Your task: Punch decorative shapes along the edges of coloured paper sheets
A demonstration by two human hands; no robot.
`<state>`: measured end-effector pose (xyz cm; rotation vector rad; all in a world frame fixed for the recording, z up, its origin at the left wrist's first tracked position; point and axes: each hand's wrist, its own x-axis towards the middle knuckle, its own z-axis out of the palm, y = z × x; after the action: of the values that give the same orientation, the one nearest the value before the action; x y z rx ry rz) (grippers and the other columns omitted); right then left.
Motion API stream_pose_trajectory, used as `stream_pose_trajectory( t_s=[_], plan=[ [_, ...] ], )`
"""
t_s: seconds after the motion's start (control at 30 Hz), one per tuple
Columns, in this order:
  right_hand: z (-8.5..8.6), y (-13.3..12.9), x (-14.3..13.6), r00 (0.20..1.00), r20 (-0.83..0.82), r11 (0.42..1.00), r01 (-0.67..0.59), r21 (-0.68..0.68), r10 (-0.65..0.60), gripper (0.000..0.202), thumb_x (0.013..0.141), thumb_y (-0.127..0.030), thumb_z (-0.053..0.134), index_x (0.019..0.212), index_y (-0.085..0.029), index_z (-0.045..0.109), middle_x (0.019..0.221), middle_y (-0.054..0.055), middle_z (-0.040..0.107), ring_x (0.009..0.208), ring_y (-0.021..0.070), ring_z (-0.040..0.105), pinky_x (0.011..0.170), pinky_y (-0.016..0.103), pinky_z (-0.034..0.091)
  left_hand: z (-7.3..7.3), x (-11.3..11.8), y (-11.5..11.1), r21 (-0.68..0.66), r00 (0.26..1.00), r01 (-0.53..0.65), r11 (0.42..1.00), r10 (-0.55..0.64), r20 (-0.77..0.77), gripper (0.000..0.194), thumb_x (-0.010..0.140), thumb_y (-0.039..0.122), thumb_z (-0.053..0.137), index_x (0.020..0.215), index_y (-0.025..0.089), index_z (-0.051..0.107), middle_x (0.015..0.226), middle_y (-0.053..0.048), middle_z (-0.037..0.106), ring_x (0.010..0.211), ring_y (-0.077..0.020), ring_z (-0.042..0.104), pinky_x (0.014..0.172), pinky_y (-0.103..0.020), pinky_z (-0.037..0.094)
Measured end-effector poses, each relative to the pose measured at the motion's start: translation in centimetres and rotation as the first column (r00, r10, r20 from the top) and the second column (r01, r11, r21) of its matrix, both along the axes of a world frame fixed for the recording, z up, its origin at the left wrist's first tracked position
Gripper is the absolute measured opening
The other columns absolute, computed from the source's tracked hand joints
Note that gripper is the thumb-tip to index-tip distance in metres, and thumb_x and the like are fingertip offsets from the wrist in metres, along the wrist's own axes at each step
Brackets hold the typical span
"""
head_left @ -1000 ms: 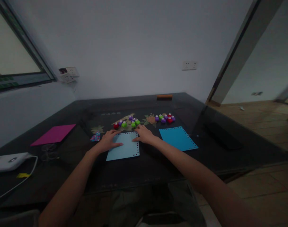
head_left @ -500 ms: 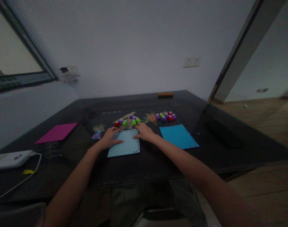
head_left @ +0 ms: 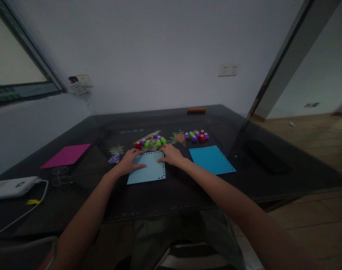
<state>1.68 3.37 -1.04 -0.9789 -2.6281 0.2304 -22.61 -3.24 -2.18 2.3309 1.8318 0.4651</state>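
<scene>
A pale blue sheet [head_left: 150, 168] with small holes along its top and right edges lies flat on the dark table. Over its left edge rests my left hand [head_left: 129, 162], fingers spread, thumb on the paper. My right hand [head_left: 171, 154] touches the upper right corner, thumb and fingers apart. Just beyond the sheet sit several small red, purple and green pieces with eye-like white tops, such as a green one [head_left: 147, 143]. A brighter blue sheet [head_left: 211, 161], also with holes along its edges, lies to the right. More such pieces, including a red one [head_left: 201, 138], stand behind it.
A magenta sheet [head_left: 66, 155] lies at the left, near a clear looped item [head_left: 61, 176]. A white device [head_left: 13, 188] with a cable is at the far left. A patterned item [head_left: 114, 158], a dark long object [head_left: 266, 156] and a brown roll [head_left: 196, 110] also lie on the table.
The view has shifted slightly, so the table appears a little higher. Both hands keep their places on the pale blue sheet.
</scene>
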Motion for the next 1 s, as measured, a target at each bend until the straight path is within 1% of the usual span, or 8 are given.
stream_pose_trajectory(
  t_s=[0.13,0.3,0.47,0.6,0.73,0.87,0.93,1.0],
  plan=[
    [-0.1,0.0,0.0,1.000,-0.018,1.000,-0.003,0.009,0.003,0.047,0.072,-0.041,0.071,0.109,-0.015,0.059,0.112,0.013,0.058,0.109,0.0270,0.051,0.089,0.039,0.045,0.2,0.1,-0.1,0.000,1.000,-0.005,1.000,0.005,-0.003,0.063,0.069,0.058,0.062,0.116,0.018,0.053,0.120,-0.011,0.049,0.116,-0.0291,0.043,0.100,-0.042,0.034],
    [0.2,-0.2,0.0,0.997,-0.078,1.000,0.005,-0.025,-0.007,0.047,0.069,-0.036,0.075,0.106,-0.014,0.057,0.113,0.013,0.056,0.109,0.0266,0.051,0.087,0.039,0.045,0.2,0.1,-0.1,0.058,1.000,0.012,0.998,-0.012,-0.002,0.057,0.067,0.056,0.064,0.110,0.020,0.051,0.116,-0.009,0.051,0.115,-0.0285,0.044,0.098,-0.042,0.034],
    [0.2,-0.4,-0.2,0.994,-0.109,0.998,0.017,-0.058,-0.023,0.045,0.066,-0.033,0.076,0.101,-0.015,0.055,0.105,0.010,0.059,0.104,0.0254,0.054,0.084,0.036,0.045,0.4,0.4,-0.1,0.089,1.000,-0.002,0.996,0.003,-0.013,0.058,0.065,0.054,0.067,0.108,0.020,0.050,0.113,-0.009,0.052,0.111,-0.0284,0.046,0.096,-0.041,0.036],
    [-0.1,-0.4,-0.4,0.992,-0.121,0.995,0.030,-0.097,-0.041,0.050,0.068,-0.030,0.075,0.109,-0.015,0.052,0.105,0.011,0.061,0.098,0.0240,0.057,0.077,0.033,0.046,0.5,0.5,-0.1,0.102,1.000,-0.012,0.995,0.014,-0.012,0.060,0.064,0.051,0.069,0.110,0.019,0.048,0.114,-0.009,0.053,0.108,-0.0283,0.049,0.094,-0.041,0.039],
    [-0.1,-0.5,-0.5,0.992,-0.116,0.989,0.033,-0.142,-0.049,0.054,0.068,-0.029,0.074,0.114,-0.015,0.050,0.108,0.013,0.062,0.096,0.0247,0.060,0.075,0.033,0.046,0.8,0.5,-0.1,0.100,0.999,-0.020,0.995,0.015,0.048,0.055,0.069,0.041,0.066,0.114,0.019,0.046,0.119,-0.009,0.053,0.111,-0.0278,0.050,0.096,-0.041,0.039],
    [-0.2,-0.6,-0.5,0.991,-0.114,0.986,0.045,-0.162,-0.064,0.053,0.069,-0.029,0.073,0.114,-0.015,0.051,0.108,0.013,0.064,0.094,0.0255,0.061,0.073,0.033,0.046,1.5,0.6,-0.4,0.131,0.991,-0.036,0.991,0.019,0.134,0.048,0.073,0.034,0.061,0.116,0.019,0.047,0.120,-0.008,0.054,0.114,-0.0262,0.050,0.099,-0.041,0.038],
    [-0.2,-0.5,-0.5,0.990,-0.121,0.984,0.052,-0.172,-0.074,0.049,0.069,-0.028,0.072,0.113,-0.015,0.053,0.106,0.012,0.065,0.093,0.0251,0.062,0.072,0.032,0.045,1.9,0.6,-0.6,0.138,0.981,-0.084,0.987,0.058,0.186,0.049,0.073,0.033,0.061,0.117,0.019,0.047,0.116,-0.007,0.056,0.107,-0.0252,0.054,0.094,-0.040,0.041],
    [-0.2,-0.2,-0.5,0.986,-0.146,0.981,0.055,-0.185,-0.083,0.044,0.070,-0.025,0.071,0.110,-0.015,0.057,0.104,0.011,0.065,0.092,0.0240,0.061,0.072,0.031,0.045,2.2,0.5,-0.8,0.128,0.966,-0.144,0.981,0.112,0.232,0.050,0.073,0.035,0.060,0.118,0.019,0.047,0.111,-0.006,0.059,0.093,-0.0230,0.058,0.083,-0.037,0.046]
  ],
)
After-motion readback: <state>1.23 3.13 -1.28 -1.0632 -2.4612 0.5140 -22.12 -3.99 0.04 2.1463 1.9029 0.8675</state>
